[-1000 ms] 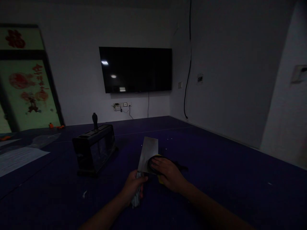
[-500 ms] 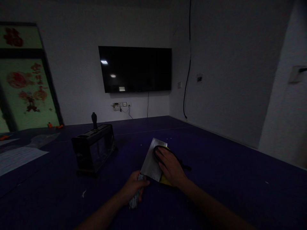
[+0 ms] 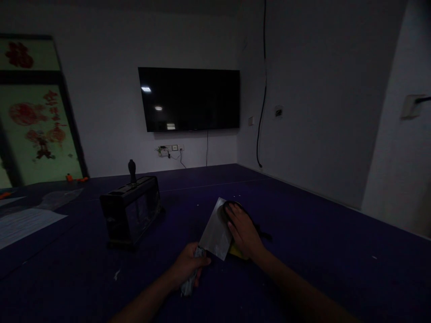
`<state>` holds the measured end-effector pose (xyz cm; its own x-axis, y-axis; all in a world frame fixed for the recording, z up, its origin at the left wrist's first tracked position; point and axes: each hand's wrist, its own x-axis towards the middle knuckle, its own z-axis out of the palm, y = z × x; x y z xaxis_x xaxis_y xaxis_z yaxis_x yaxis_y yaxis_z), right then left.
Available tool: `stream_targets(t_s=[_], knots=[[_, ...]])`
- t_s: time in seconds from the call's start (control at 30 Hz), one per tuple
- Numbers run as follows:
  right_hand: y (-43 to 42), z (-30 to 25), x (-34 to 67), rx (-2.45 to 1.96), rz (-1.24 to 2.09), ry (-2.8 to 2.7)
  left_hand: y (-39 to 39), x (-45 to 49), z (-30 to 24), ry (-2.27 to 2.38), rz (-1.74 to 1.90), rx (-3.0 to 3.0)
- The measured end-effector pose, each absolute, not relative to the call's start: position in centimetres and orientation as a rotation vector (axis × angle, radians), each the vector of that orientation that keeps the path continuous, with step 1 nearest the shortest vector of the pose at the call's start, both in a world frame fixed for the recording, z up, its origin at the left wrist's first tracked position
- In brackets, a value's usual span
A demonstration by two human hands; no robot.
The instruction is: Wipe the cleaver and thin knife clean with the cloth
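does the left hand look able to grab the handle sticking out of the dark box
Probably not: the left hand is closed on the cleaver. Otherwise only table lies between it and the dark box.

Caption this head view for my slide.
Left hand grips a broad steel cleaver by its handle; right hand rests on the blade.

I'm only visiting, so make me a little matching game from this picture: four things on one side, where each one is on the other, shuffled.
Things:
1 left hand
2 right hand
3 dark box
4 television

Places:
A hanging on the wall
B laid on top of the blade of the cleaver
C gripping the cleaver's handle
D standing on the purple table, left of the blade

Pairs: 1-C, 2-B, 3-D, 4-A
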<state>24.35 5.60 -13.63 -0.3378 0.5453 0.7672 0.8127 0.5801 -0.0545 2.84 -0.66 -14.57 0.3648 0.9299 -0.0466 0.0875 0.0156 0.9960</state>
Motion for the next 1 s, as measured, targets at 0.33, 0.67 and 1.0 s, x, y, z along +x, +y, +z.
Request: stream_targets(t_s=[0.33, 0.67, 1.0], knots=[[5.4, -13.6, 24.1, -1.031, -0.421, -2.058, -0.6, 2.9, -14.7, 1.024, 0.902, 1.364], [4.8, -13.2, 24.0, -1.006, -0.429, -2.129, -0.6, 3.0, -14.9, 1.026, 0.929, 1.311], [3.1, -12.4, 23.2, -0.901, -0.369, -2.280, -0.5, 3.0, -15.1, 1.068, 1.015, 1.285]])
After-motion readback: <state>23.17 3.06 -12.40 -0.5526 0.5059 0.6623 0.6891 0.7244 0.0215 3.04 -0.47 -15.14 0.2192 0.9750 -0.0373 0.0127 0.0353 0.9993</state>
